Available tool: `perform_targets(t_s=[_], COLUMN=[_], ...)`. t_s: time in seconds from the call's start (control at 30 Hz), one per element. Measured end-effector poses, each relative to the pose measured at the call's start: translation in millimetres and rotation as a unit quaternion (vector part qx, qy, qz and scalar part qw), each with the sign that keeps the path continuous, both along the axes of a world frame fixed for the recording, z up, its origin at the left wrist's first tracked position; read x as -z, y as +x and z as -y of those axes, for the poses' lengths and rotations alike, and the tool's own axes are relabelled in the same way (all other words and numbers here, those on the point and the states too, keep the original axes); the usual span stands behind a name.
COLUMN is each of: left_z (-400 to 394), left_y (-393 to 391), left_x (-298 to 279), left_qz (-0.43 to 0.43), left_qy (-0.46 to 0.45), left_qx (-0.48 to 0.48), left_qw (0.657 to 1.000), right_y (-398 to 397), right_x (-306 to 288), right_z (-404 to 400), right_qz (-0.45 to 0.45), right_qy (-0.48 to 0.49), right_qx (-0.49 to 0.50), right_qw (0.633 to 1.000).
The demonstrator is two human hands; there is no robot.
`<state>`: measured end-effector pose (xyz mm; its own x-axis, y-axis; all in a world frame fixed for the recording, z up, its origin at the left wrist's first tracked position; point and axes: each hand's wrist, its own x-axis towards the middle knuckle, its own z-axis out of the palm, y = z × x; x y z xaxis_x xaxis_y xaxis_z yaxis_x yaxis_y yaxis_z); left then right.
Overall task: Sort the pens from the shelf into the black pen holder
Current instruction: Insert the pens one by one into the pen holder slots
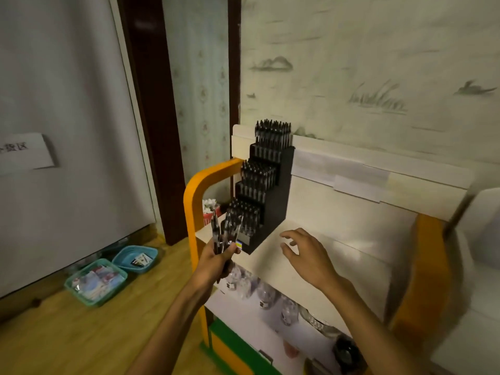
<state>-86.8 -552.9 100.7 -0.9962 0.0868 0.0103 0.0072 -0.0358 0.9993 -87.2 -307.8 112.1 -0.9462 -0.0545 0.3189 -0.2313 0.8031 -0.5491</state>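
Observation:
A black stepped pen holder [281, 190] stands at the left end of the white top shelf [338, 239], its three tiers packed with dark pens. My left hand [216, 259] grips a bundle of several dark pens [226, 228] upright, just in front of the holder's lowest tier. My right hand [305, 253] hovers over the shelf to the right of the holder, fingers spread and holding nothing.
The shelf unit has an orange frame [194, 190] and a lower shelf with clear glass jars [265, 293]. Two teal baskets [96, 281] with packets sit on the wooden floor at the left. A small red basket [208, 215] sits behind the holder.

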Motion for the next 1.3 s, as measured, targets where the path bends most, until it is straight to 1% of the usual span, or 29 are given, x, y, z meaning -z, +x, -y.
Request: perform_targets(t_s=[0.13,0.23,0.33,0.47,0.6,0.73,0.9,1.0,1.1,1.2,1.3], left_z=[28.9,47.2,60.3,69.4,70.3,70.1,75.6,77.0,75.7,74.3,73.6], left_y=[-48.9,-83.6,-117.9,-152.6,-181.7,-213.2,-257.7,-283.0,-299.4,-306.5,-311.0], left_x=[4.5,2.5,3.3,6.2,8.9,16.4,28.7,34.4,33.7,29.9,29.2], left_qz=[0.017,0.004,-0.007,-0.001,0.026,0.04,0.035,0.043,0.054,0.057,0.049], left_qy=[-0.015,-0.034,-0.057,-0.045,-0.011,0.016,-0.019,-0.024,0.006,0.008,0.018], left_qx=[0.02,0.039,0.035,0.051,0.067,0.11,0.192,0.238,0.281,0.314,0.331], left_qw=[1.0,0.999,0.998,0.998,0.997,0.993,0.981,0.97,0.958,0.948,0.942], right_y=[-46.0,-79.4,-109.3,-134.7,-151.8,-168.6,-186.3,-191.5,-197.8,-205.0,-211.3], right_x=[9.4,13.1,14.9,18.4,21.1,19.6,11.0,7.2,1.7,-6.2,-8.4], right_z=[28.3,48.2,65.5,82.3,92.1,103.4,116.9,123.5,130.7,143.2,153.5], right_qz=[0.002,-0.004,-0.003,0.001,0.002,-0.011,-0.02,-0.017,-0.011,-0.007,-0.007], right_qy=[-0.014,-0.022,-0.031,-0.03,-0.02,-0.036,-0.034,-0.038,-0.102,-0.194,-0.251], right_qx=[0.014,0.029,0.038,0.053,0.071,0.088,0.122,0.161,0.189,0.18,0.179], right_qw=[1.0,0.999,0.999,0.998,0.997,0.995,0.992,0.986,0.977,0.964,0.951])
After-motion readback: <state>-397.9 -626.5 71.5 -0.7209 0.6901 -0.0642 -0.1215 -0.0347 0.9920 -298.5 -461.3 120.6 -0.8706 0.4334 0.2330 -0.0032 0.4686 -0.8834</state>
